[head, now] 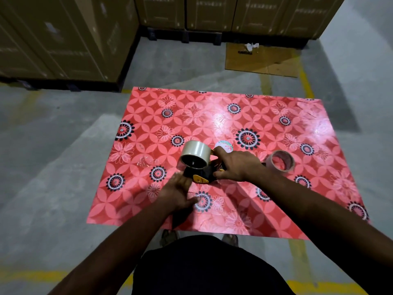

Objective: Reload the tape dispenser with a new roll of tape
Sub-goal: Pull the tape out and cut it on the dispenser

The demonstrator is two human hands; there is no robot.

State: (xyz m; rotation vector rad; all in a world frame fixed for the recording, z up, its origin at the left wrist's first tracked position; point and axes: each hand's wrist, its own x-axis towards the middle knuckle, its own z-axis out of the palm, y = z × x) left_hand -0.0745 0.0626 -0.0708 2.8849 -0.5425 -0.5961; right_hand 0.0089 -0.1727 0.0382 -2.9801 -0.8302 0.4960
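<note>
A black and yellow tape dispenser (201,174) lies on a red flowered table (212,116), near its front middle. A full roll of clear tape (196,153) sits on the dispenser's spindle, its open side facing me. My right hand (236,166) grips the dispenser's right part from above. My left hand (178,192) rests at the dispenser's near left end, fingers touching it; its grip is partly hidden. An almost bare brown tape core (280,161) lies on the table to the right of my right hand.
A round pale sticker or disc (225,145) lies just behind my right hand. Crumpled clear tape (147,162) lies left of the dispenser. Stacked cardboard boxes (63,39) stand on pallets behind and to the left. A flat cardboard sheet (261,60) lies on the concrete floor.
</note>
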